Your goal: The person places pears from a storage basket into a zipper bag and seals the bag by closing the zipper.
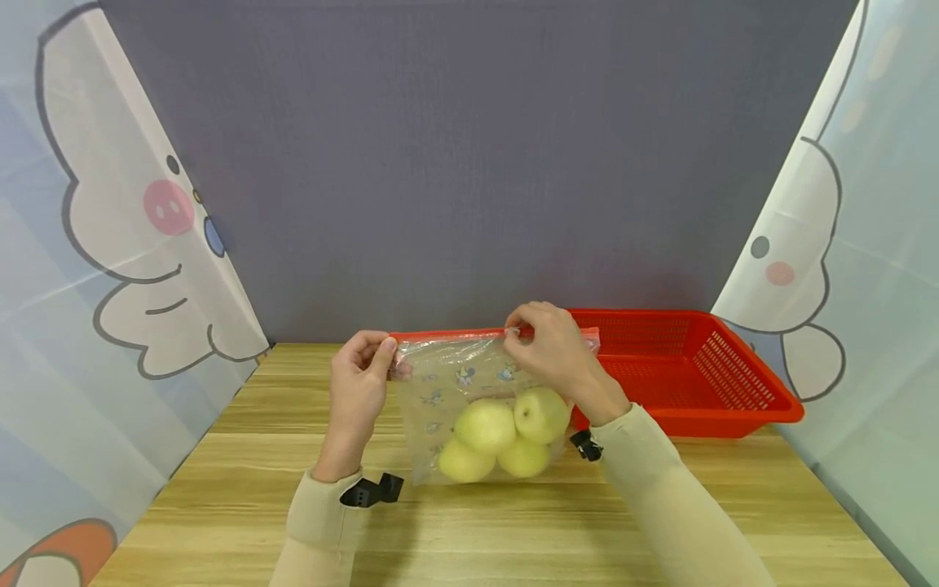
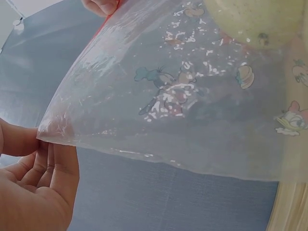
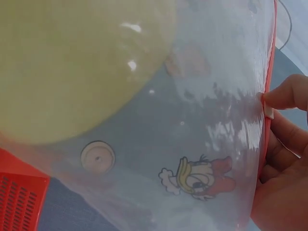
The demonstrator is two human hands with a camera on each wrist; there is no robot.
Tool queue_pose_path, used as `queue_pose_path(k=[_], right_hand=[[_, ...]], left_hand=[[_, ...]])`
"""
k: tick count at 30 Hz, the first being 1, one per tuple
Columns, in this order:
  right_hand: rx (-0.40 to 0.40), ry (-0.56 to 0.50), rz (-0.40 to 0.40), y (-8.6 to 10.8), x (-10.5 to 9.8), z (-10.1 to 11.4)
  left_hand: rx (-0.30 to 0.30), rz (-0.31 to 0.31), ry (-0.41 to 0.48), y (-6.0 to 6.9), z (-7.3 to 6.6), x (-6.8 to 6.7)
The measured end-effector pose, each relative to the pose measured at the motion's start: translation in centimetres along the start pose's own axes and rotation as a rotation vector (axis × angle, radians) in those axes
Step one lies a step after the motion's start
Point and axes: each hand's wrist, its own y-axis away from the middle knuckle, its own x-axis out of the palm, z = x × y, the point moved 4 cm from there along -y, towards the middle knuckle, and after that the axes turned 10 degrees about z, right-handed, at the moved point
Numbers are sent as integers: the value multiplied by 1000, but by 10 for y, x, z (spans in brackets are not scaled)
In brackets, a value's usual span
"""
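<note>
A clear zip bag printed with cartoon figures hangs upright between my hands, its red zip edge on top. Several yellow-green pears sit in its lower part. My left hand pinches the bag's top left corner between thumb and fingers; the left wrist view shows that corner gripped. Along the zip, right of the middle, my right hand pinches a small pale slider on the red edge. Its palm hides part of the bag's right side in the head view.
A red plastic basket with slotted walls stands on the right of the wooden table, partly behind the bag and right hand. A dark grey panel rises at the back, with cartoon-printed curtains at both sides.
</note>
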Motion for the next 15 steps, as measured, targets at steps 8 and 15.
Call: queue_pose_path(k=[8,15], right_hand=[[16,-13,-2,4,-2,-2],[9,-12,-17,6,-4,-4]], left_hand=[[6,3,-4,0,0,0],[9,1,-5,0,-1,0]])
